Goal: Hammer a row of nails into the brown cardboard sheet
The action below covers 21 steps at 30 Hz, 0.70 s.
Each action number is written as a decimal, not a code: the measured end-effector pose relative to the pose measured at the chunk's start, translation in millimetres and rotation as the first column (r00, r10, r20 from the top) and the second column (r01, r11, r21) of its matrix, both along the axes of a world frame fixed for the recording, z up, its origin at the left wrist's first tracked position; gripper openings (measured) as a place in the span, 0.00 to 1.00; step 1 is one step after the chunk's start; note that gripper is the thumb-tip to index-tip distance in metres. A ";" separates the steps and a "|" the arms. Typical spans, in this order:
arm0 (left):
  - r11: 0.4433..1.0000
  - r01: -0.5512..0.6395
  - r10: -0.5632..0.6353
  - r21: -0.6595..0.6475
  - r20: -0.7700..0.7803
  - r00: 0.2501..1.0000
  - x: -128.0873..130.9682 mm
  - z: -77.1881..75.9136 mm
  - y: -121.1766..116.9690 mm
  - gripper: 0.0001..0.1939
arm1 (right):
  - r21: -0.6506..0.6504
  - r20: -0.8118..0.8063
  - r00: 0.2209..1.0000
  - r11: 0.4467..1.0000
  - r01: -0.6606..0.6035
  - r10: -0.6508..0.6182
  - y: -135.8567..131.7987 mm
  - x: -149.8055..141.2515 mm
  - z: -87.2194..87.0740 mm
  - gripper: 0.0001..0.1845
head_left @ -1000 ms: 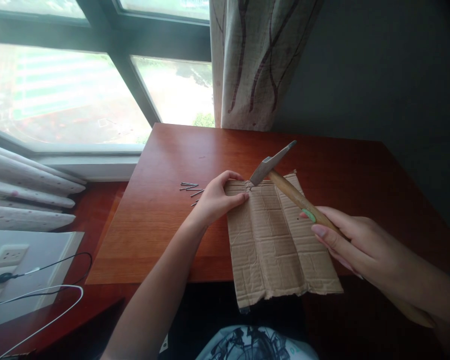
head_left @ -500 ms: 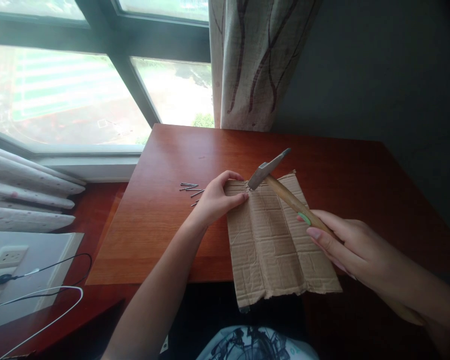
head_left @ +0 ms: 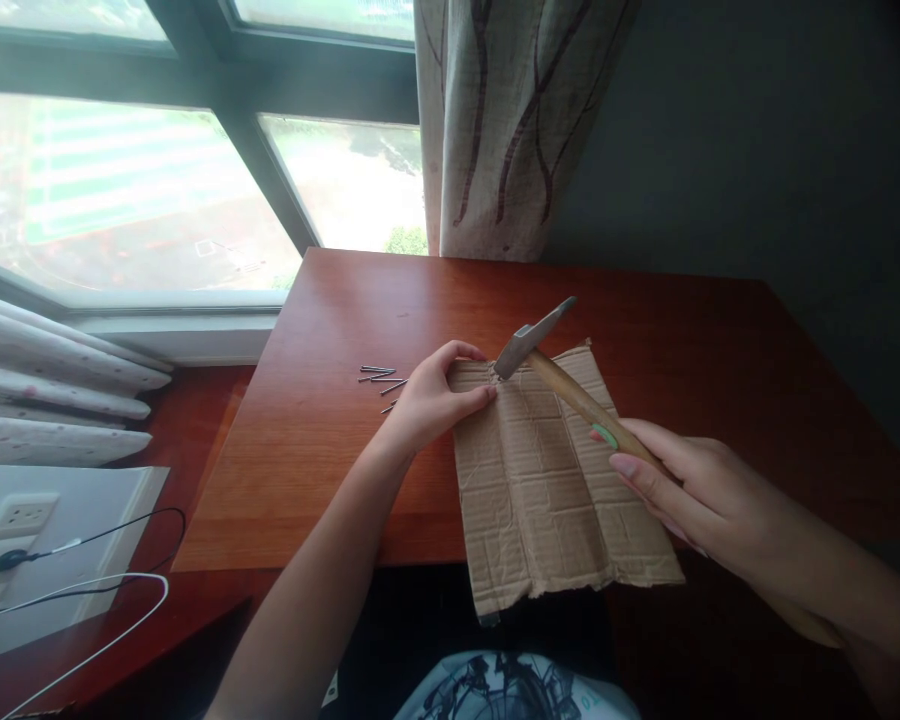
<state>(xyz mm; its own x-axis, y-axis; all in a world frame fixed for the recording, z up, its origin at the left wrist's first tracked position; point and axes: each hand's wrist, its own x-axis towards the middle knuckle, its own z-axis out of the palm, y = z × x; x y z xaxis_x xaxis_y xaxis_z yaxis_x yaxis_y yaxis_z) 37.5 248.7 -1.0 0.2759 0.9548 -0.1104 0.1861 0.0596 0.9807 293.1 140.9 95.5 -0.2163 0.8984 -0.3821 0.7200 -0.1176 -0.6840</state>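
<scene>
A creased brown piece of cardboard [head_left: 544,470] lies on the table with its near end past the front edge. At its far left corner, my left hand [head_left: 439,392] grips the edge, thumb on top and index finger curled behind. My right hand [head_left: 690,485] is closed round the wooden handle of a hammer [head_left: 574,393]. The flat face of the hammer head is down at the cardboard's upper left, just beside my left thumb. Whatever lies directly under the head is hidden. Several loose nails [head_left: 379,376] lie on the table left of my left hand.
The reddish-brown wooden table [head_left: 330,480] stands against a window [head_left: 345,180] and a patterned curtain [head_left: 487,130]. At the lower left, a black plug [head_left: 11,560] sits in a wall socket, with a black and a white cable hanging near the table.
The hammer and my right hand have shifted very slightly left, about as much as the whole view has. My left hand, the cardboard and the nails stay in place.
</scene>
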 end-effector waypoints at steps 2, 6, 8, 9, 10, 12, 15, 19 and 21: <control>1.000 0.000 0.000 -0.003 0.010 1.000 -0.1 -0.4 0.0 0.20 | 0.012 0.009 1.000 1.000 -0.019 0.019 2.1 -3.0 -0.5 0.21; 1.000 0.010 -0.010 0.013 -0.007 1.000 -1.2 -2.6 0.7 0.20 | -0.012 -0.040 0.999 1.000 0.017 -0.017 -1.8 -0.7 2.0 0.20; 1.000 0.018 -0.018 0.025 -0.018 1.000 -1.7 -3.5 1.2 0.19 | -0.022 -0.068 0.995 0.997 0.070 -0.071 -6.1 4.1 2.9 0.20; 0.999 0.021 -0.020 0.031 -0.019 1.000 -1.9 -3.8 1.4 0.19 | -0.028 -0.079 0.992 0.995 0.093 -0.095 -8.2 6.9 2.3 0.20; 0.999 0.020 -0.019 0.038 -0.019 1.000 -2.0 -3.9 1.6 0.19 | -0.034 -0.092 0.989 0.993 0.114 -0.116 -10.0 9.8 0.6 0.20; 0.998 0.021 -0.020 0.052 -0.019 1.000 -2.1 -3.8 1.8 0.19 | -0.057 -0.128 0.979 0.987 0.153 -0.159 -12.8 15.1 -6.0 0.21; 0.998 0.034 -0.034 0.059 -0.002 0.999 -2.3 -3.1 1.6 0.20 | -0.083 -0.193 0.955 0.973 0.214 -0.226 -15.8 21.3 -20.4 0.21; 0.998 0.050 -0.052 0.026 0.062 0.997 -2.0 -0.5 0.0 0.23 | -0.090 -0.299 0.913 0.960 0.264 -0.279 -18.9 24.7 -35.5 0.21; 0.999 0.040 -0.041 0.005 0.110 0.993 -0.5 2.0 -1.2 0.26 | -0.098 -0.332 0.897 0.956 0.276 -0.293 -19.4 24.9 -39.2 0.22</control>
